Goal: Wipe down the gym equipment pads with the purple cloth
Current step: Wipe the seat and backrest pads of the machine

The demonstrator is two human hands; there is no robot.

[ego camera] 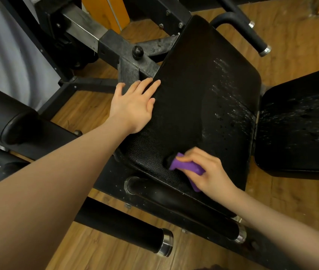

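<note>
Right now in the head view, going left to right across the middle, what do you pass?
Round black roller pad → left hand resting flat on the seat pad's edge → seat pad with wet droplets → second black pad, also spattered.

Two black pads (203, 98) (301, 129), one purple cloth (188, 168), two hands (133, 106) (209, 172) and three chrome-capped handles (127, 232) (193, 209) (252, 34) are counted.

Dim, warm indoor light. Black seat pad (203, 98) nearly swallows detail; wet streaks on it glint from about 1 to 3 o'clock. Soft shadow under right hand (207, 170) at 5 o'clock. Motion blur on that hand and the purple cloth (186, 166). Wide-angle bending at the edges, left forearm (47, 191) stretched large at 8 o'clock. Chrome end caps (167, 243) show small highlights.
</note>
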